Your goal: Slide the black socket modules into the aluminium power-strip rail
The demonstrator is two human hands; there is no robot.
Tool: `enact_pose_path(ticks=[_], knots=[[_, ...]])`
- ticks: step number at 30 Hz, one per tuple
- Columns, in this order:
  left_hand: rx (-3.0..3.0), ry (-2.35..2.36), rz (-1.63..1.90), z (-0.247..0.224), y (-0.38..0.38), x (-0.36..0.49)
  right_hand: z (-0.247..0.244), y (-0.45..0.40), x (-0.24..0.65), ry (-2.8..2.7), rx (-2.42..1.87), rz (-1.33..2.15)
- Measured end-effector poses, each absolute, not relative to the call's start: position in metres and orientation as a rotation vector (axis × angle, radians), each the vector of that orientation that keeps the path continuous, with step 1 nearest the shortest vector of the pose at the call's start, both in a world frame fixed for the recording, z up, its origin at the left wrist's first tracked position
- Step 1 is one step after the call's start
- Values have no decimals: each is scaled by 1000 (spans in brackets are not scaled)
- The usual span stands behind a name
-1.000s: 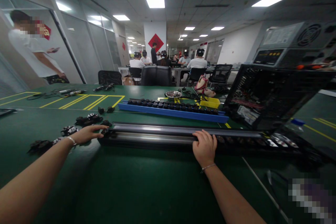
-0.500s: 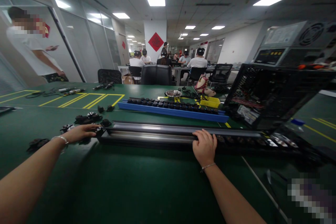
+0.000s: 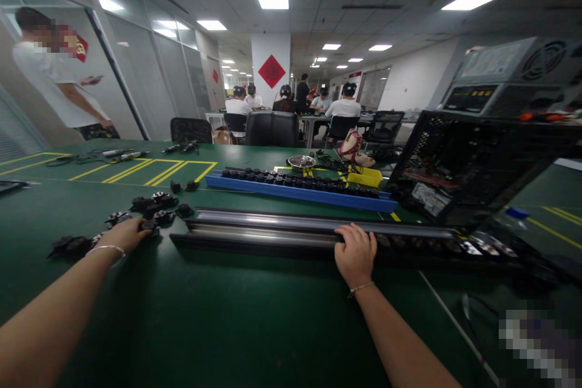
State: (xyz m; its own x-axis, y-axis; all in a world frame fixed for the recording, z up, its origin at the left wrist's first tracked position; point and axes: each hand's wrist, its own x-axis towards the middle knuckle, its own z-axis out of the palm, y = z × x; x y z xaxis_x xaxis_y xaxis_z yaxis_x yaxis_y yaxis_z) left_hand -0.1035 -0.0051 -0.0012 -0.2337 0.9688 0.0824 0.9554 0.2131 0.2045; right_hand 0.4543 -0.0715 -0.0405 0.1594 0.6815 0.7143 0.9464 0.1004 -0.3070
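Observation:
A long black channel [image 3: 254, 244] with a shiny metal inside lies across the green table. My right hand [image 3: 355, 254] bends its fingers over the channel near its middle, at the end of a row of small dark parts [image 3: 409, 244] inside it. At the left, my left hand [image 3: 119, 237] is among loose small black parts [image 3: 70, 246], its fingers closed on a small black part [image 3: 149, 228]. Another black part [image 3: 184, 211] sits by the channel's left end. My fingertips partly hide what each hand touches.
Behind the channel lies a blue tray [image 3: 295, 192] filled with small black parts. A metal bowl [image 3: 302, 162] and a yellow bin [image 3: 365, 177] stand beyond it. An open black computer case [image 3: 473, 151] stands at the right. A person [image 3: 68, 82] stands at the left.
My left hand has moved left and slightly down, from the channel's left end to the loose black parts. My right hand stays on the channel.

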Motion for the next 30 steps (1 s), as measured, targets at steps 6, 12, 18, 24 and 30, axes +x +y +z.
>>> enact_pose_path(ticks=[6,12,18,24,30], knots=[[1755,2648,11,-11,-18,-106,-39,-72,454,-1583,-1650,-423],[1749,2742,288,6,-12,-73,-39,-72,454,-1587,-1653,-437],[2135,2490,859,26,5,42,-38,-72,454,-1535,-1590,-411],[2532,1560,1001,1,-25,200,-33,-72,475,-1338,-1497,-473],[2704,1249,724,-15,-59,302,-36,-67,507,-1095,-1599,-579]])
